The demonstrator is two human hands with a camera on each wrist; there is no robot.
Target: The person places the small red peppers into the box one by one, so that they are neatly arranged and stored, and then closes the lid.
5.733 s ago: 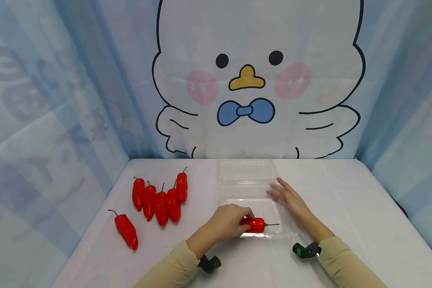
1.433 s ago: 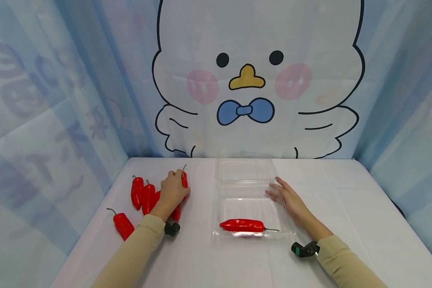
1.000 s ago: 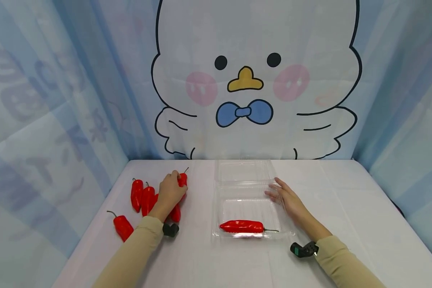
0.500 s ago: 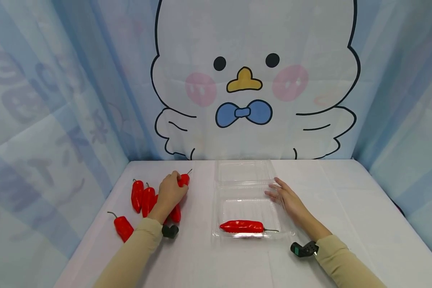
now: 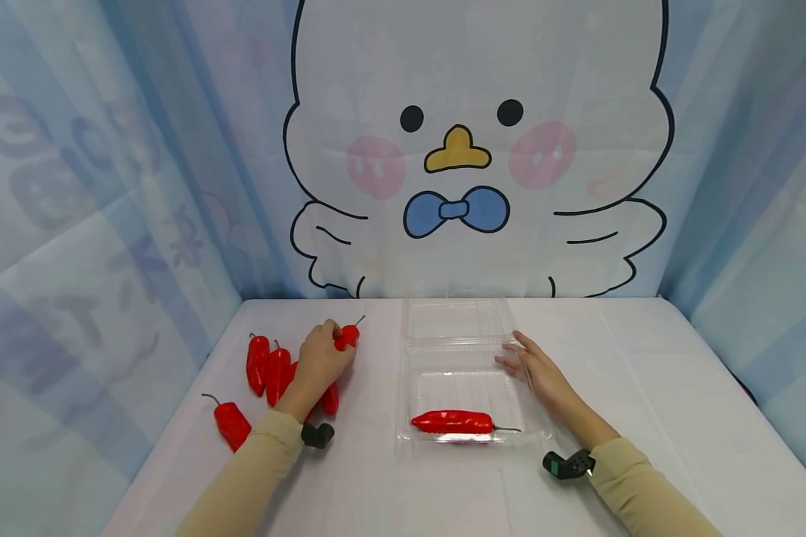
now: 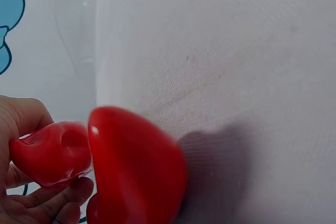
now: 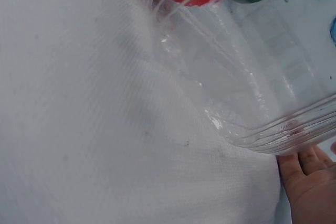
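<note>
A red chili pepper (image 5: pixel 347 337) is pinched between the thumb and fingers of my left hand (image 5: pixel 321 356), its stem pointing back and right. In the left wrist view that pepper (image 6: pixel 52 153) shows beside another, closer red pepper (image 6: pixel 137 169). My right hand (image 5: pixel 540 373) rests its extended fingers against the right side of a clear plastic clamshell container (image 5: pixel 470 384), near the hinge. Inside the container's front lies one red pepper (image 5: pixel 452 422), crosswise, stem to the right. In the right wrist view the fingers (image 7: pixel 310 163) touch the container's outer wall (image 7: pixel 283 135).
Several red peppers (image 5: pixel 278 373) stand in a row at the left, partly hidden by my left hand and forearm. Another pepper (image 5: pixel 231 425) lies apart, nearer the left edge. The container's lid (image 5: pixel 455 319) lies folded back toward the printed curtain (image 5: pixel 457 253).
My left hand has left a pepper in the container and moved left to the row, where it has gripped another. That pepper's stem has since swung rightward. The right hand stays put.
</note>
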